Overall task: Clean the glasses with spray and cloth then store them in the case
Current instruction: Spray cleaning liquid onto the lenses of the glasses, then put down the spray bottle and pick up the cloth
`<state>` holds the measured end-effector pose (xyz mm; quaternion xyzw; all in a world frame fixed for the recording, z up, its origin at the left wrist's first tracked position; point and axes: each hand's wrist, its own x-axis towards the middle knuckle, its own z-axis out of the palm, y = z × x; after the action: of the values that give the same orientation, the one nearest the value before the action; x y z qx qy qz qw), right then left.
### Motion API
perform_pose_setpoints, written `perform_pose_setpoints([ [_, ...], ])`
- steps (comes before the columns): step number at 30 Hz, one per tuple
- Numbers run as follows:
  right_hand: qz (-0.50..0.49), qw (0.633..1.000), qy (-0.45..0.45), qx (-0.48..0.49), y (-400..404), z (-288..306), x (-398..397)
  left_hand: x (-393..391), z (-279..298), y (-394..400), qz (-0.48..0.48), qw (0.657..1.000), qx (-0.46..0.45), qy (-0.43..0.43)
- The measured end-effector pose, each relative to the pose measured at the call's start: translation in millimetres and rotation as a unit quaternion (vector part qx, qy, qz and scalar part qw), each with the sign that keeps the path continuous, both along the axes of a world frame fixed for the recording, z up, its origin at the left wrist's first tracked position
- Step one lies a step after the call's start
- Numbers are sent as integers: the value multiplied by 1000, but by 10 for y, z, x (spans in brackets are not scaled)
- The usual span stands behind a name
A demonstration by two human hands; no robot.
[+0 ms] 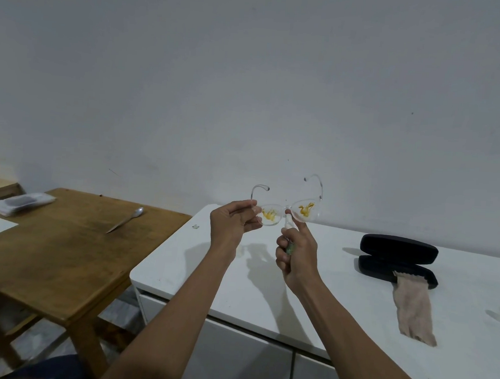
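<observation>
Clear-framed glasses [288, 211] with yellow smears on both lenses are held up in the air above the white cabinet top [325, 283]. My left hand [234, 222] pinches the left end of the frame. My right hand [296, 254] grips a small spray bottle [287, 232], its nozzle just below the bridge of the glasses and my index finger raised on top. An open black case [397, 260] lies on the cabinet to the right. A beige cloth [413, 307] hangs out of the case onto the cabinet top.
A brown wooden table [61, 250] stands to the left with a metal knife [125, 219] and a stack of plastic packets [23, 204] on it. A small clear cap [195, 226] lies on the cabinet's far left. The wall is close behind.
</observation>
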<state>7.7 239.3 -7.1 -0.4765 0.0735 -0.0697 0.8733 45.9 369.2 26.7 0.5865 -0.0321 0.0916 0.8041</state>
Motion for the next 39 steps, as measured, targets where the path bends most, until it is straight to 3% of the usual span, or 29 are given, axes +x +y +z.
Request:
perform_pose_setpoints([
  [10,9,1000,8,-3,-9,-34,-7,-4,-27,-10,2,1000,-1,6],
  [19,-68,990,-10,-127,-381,-54,-89,-27,10,-114,-6,1000,-17,-2],
  [31,-296,904,-43,-304,-1872,-49,-794,-216,-56,-1057,-76,997,-8,-4],
  [39,-455,843,27,-287,-2834,-161,-1534,-486,-287,-1952,-152,988,23,11],
])
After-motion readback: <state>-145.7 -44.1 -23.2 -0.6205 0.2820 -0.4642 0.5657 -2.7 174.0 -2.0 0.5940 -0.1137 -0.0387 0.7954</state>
